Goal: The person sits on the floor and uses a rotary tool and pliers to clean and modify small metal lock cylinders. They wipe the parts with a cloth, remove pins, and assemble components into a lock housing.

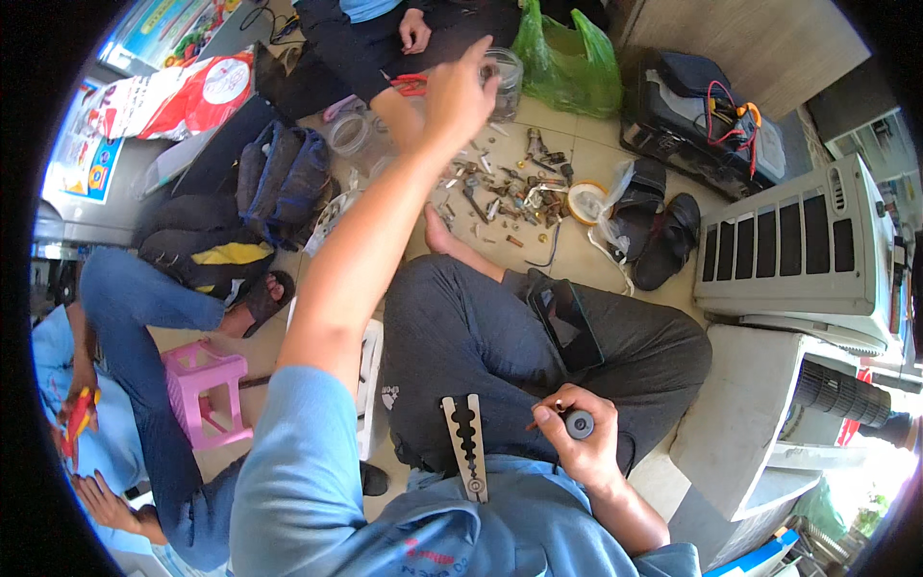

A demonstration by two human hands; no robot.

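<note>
My left arm stretches far forward, and my left hand point(460, 104) is at the clear plastic jar point(505, 85), fingers apart. Whether it touches the jar I cannot tell. Close to my lap, my right hand point(588, 438) is closed around a dark tool with a round grey end point(579, 424). A thin copper-coloured piece point(538, 421) shows at its thumb. A metal flaring bar point(467, 447) with a row of holes rests against my lap, spread in a V. A dark phone point(565, 322) lies on my trousers.
Loose brass fittings and valves point(524, 197) cover the tiles ahead, beside a yellow tape roll point(586, 202) and black sandals point(663, 231). At right stand a white slatted unit point(784, 250) and a black toolbox point(697, 130). A co-worker at left holds red-yellow pliers point(79, 423) near a pink stool point(207, 389).
</note>
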